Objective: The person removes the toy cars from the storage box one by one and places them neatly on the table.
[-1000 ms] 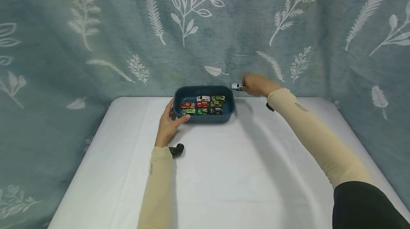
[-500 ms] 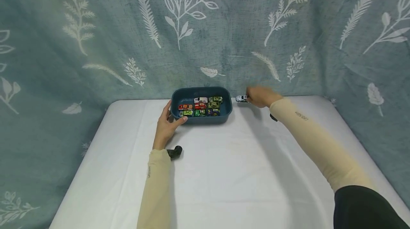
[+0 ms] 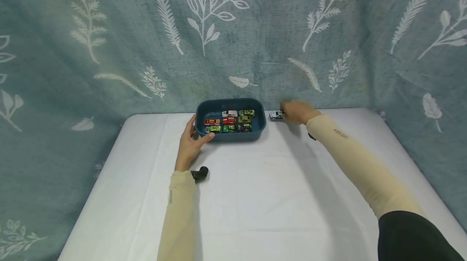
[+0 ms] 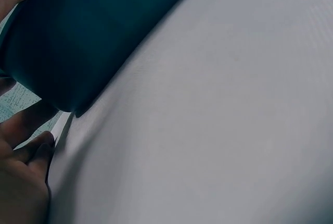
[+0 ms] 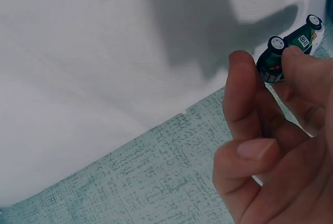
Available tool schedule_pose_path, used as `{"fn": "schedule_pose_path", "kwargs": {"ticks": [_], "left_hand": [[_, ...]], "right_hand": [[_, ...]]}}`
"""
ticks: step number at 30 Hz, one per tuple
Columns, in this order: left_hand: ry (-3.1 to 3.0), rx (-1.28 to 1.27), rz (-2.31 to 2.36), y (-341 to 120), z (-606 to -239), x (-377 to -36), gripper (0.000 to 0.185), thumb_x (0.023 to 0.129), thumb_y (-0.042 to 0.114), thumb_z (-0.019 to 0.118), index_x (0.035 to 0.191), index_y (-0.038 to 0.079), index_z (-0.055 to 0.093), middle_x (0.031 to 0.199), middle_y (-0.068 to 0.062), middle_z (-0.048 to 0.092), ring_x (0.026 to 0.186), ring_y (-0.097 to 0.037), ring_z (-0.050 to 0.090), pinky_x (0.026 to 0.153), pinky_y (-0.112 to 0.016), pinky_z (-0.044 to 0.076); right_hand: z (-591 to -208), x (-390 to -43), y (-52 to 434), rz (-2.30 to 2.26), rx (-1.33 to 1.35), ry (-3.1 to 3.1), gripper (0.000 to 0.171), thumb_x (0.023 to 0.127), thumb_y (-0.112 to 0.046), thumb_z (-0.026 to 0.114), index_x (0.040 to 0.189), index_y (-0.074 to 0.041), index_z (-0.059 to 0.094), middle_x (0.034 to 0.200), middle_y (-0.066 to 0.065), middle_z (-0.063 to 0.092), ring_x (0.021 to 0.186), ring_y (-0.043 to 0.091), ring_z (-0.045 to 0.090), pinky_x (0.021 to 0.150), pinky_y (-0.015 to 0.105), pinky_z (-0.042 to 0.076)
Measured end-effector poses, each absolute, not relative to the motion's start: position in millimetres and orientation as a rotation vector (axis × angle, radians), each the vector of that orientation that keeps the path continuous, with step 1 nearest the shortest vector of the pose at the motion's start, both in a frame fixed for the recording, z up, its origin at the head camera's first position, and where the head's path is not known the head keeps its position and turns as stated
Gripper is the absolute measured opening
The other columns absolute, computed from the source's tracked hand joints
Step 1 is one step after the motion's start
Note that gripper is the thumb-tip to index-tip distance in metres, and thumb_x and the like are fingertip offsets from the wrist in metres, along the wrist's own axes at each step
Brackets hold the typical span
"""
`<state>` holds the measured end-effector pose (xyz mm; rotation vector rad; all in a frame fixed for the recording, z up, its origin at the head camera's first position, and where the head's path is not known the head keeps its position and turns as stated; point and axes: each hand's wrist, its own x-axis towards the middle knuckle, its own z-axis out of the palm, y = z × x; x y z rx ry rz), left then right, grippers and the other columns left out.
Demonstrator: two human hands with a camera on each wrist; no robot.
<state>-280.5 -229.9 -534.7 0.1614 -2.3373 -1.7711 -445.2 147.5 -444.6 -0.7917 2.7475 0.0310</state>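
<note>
Moved since the earliest frame: one white-and-green toy car [image 3: 276,115], now lower in the frame and slightly farther right of the tray [image 3: 240,136]. Backdrop cloth [image 3: 120,50]: grey-green, white leaf print, across the upper part and down both sides. Table [image 3: 255,196]: white cover, centre to bottom edge. Tray: dark blue-green, oblong, upper centre, by the table's far edge. Left hand [image 3: 187,147]: curled about the tray's left end, thumb over the near rim; best kept steady, so that the tray does not slide against the car. Right hand [image 3: 297,112]: right of the tray, fingers bent in a narrow pinch, closed as far as the car's body allows. Step in hand, as judged: settling the car on the table beside the tray; best done with light pressure, wheels level and meeting the cover together, fingertips parting gently so as not to drag or tip it. Small cars [image 3: 229,120]: several, mixed colours, in short rows on the tray floor. Pinched car: one end between the fingertips, the other projecting free, leftward toward the tray in the head view, toward the upper right corner in the right wrist view; whether its wheels touch the cover cannot be told.
</note>
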Motion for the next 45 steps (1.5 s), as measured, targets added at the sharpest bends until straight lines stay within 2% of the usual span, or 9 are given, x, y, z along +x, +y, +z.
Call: {"fn": "schedule_pose_path", "kwargs": {"ticks": [11, 18, 24, 36, 40, 45], "left_hand": [[-2.337, 0.171, -1.757, -229.2, -536.6, -281.2, 0.102, 0.086, 0.039, 0.09, 0.169, 0.035, 0.03, 0.162, -0.014, 0.051, 0.154, -0.037, 0.043, 0.128, -0.054, 0.033], [-2.318, 0.163, -1.774, -229.0, -536.8, -281.3, 0.102, 0.086, 0.039, 0.09, 0.169, 0.033, 0.03, 0.162, -0.015, 0.051, 0.154, -0.036, 0.043, 0.129, -0.053, 0.033], [-2.337, 0.162, -1.771, -227.8, -534.3, -281.2, 0.102, 0.086, 0.04, 0.09, 0.168, 0.036, 0.03, 0.166, -0.014, 0.046, 0.156, -0.035, 0.04, 0.13, -0.054, 0.03], [-2.345, 0.165, -1.748, -231.3, -533.6, -282.5, 0.103, 0.086, 0.042, 0.09, 0.169, 0.036, 0.029, 0.162, -0.014, 0.051, 0.155, -0.036, 0.042, 0.129, -0.055, 0.033], [-2.342, 0.179, -1.748, -231.0, -534.7, -282.4, 0.103, 0.085, 0.042, 0.09, 0.168, 0.037, 0.03, 0.163, -0.015, 0.049, 0.155, -0.036, 0.041, 0.129, -0.055, 0.032], [-2.356, 0.214, -1.763, -231.0, -536.6, -280.4, 0.103, 0.085, 0.045, 0.09, 0.168, 0.04, 0.029, 0.17, -0.011, 0.04, 0.158, -0.035, 0.036, 0.129, -0.054, 0.032]], "right_hand": [[-455.2, -447.8, 147.8, 0.022, -0.786, 2.792, 0.034, 0.109, -0.022, 0.061, 0.137, -0.003, 0.063, 0.115, 0.018, 0.075, 0.105, 0.038, 0.072, 0.088, 0.059, 0.06], [-462.4, -449.3, 149.3, 0.004, -0.817, 2.827, 0.031, 0.109, -0.021, 0.062, 0.134, -0.003, 0.064, 0.111, 0.018, 0.075, 0.101, 0.038, 0.074, 0.085, 0.059, 0.061], [-466.1, -450.2, 153.4, 0.009, -0.816, 2.834, 0.031, 0.108, -0.02, 0.063, 0.135, -0.003, 0.063, 0.111, 0.019, 0.075, 0.099, 0.038, 0.074, 0.084, 0.059, 0.061], [-464.1, -452.8, 147.2, -0.001, -0.765, 2.823, 0.034, 0.109, -0.021, 0.061, 0.139, -0.004, 0.062, 0.114, 0.019, 0.075, 0.099, 0.037, 0.074, 0.084, 0.058, 0.061], [-464.5, -452.9, 146.9, 0.004, -0.778, 2.823, 0.033, 0.109, -0.021, 0.062, 0.137, -0.003, 0.063, 0.112, 0.019, 0.075, 0.099, 0.038, 0.074, 0.085, 0.059, 0.061], [-468.4, -450.5, 146.8, 0.0, -0.807, 2.837, 0.031, 0.108, -0.02, 0.064, 0.134, -0.002, 0.064, 0.11, 0.021, 0.076, 0.1, 0.041, 0.074, 0.088, 0.06, 0.061]]}}
